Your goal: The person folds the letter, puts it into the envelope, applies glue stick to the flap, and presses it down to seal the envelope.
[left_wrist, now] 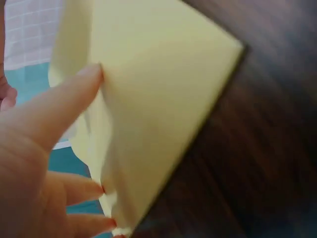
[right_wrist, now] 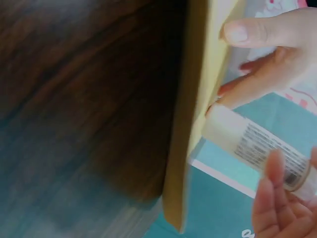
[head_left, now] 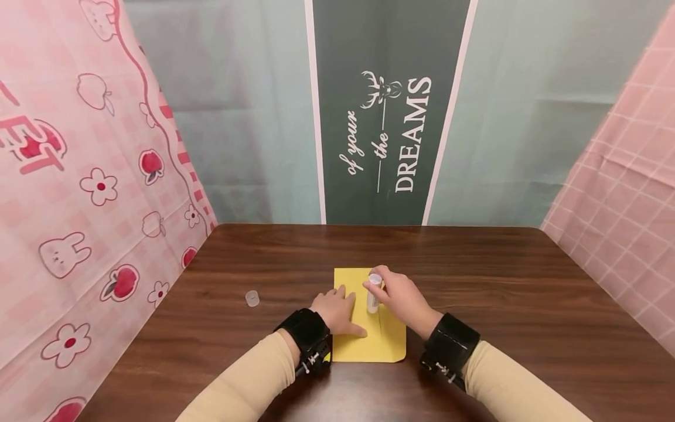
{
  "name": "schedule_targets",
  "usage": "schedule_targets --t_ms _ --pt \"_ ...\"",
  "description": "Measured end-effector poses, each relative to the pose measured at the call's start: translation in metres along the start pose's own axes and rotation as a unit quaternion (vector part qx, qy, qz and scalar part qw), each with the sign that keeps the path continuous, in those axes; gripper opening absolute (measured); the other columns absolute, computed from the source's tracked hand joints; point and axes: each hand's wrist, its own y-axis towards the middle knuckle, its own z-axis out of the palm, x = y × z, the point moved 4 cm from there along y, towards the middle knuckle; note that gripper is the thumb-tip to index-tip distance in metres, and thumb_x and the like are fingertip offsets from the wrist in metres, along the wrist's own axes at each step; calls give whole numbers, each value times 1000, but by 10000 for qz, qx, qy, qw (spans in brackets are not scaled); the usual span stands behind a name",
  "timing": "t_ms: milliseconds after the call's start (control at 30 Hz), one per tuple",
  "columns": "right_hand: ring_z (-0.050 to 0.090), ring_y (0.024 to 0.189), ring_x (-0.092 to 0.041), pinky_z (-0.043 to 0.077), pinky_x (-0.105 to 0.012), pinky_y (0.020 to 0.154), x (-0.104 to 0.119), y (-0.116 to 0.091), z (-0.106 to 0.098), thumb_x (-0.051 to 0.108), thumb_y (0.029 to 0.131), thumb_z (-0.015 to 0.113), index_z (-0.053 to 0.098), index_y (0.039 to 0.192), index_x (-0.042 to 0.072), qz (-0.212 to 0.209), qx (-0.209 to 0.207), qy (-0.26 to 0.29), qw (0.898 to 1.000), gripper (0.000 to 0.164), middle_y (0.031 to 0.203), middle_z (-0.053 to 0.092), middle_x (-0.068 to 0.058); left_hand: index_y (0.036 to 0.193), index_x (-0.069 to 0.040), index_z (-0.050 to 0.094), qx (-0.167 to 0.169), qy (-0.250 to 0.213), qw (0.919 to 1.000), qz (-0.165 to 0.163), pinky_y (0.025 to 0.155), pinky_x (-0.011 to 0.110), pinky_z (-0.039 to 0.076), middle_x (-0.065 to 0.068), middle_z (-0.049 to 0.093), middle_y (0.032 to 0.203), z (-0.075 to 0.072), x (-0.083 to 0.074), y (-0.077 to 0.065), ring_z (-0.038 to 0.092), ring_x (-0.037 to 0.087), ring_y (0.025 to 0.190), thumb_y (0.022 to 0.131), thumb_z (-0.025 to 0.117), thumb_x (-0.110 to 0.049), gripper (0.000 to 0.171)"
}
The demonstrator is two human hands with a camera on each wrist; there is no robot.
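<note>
A piece of folded yellow paper, shaped like an envelope with a flap, lies on the table. My left hand rests on its left part, fingers spread and thumb stretched across it. In the left wrist view, thumb and fingertips press along a fold of the paper. My right hand grips a white glue stick near its upper end and holds it upright, its lower end right at the paper. Printed text shows on the glue stick in the right wrist view.
A small clear cap lies on the brown wooden table, left of the paper. A green curtain with lettering hangs behind the table's far edge. Pink cloths hang along both sides.
</note>
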Motion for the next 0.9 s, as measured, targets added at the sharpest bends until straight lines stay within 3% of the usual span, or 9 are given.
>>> schedule_targets --t_ms 200,333,900 --pt "56 65 -11 46 -25 56 0 0 9 22 83 71 46 111 5 -489 425 -678 9956 41 79 61 -4 134 -13 50 97 606 9981 10 91 39 42 11 49 130 -2 -2 4 51 24 114 73 57 -73 86" --pt "56 65 -12 46 -24 56 2 1 10 17 80 74 44 107 5 -757 583 -718 9928 42 79 60 -4 131 -12 53 106 744 9972 10 86 38 44 10 53 121 -1 -1 6 55 23 106 73 58 -73 85" --pt "52 60 -12 43 -22 53 6 3 15 16 80 74 43 104 4 -734 509 -858 9923 41 75 58 -5 136 -10 48 301 696 9971 3 92 38 42 16 45 137 -4 2 5 49 27 117 73 57 -72 89"
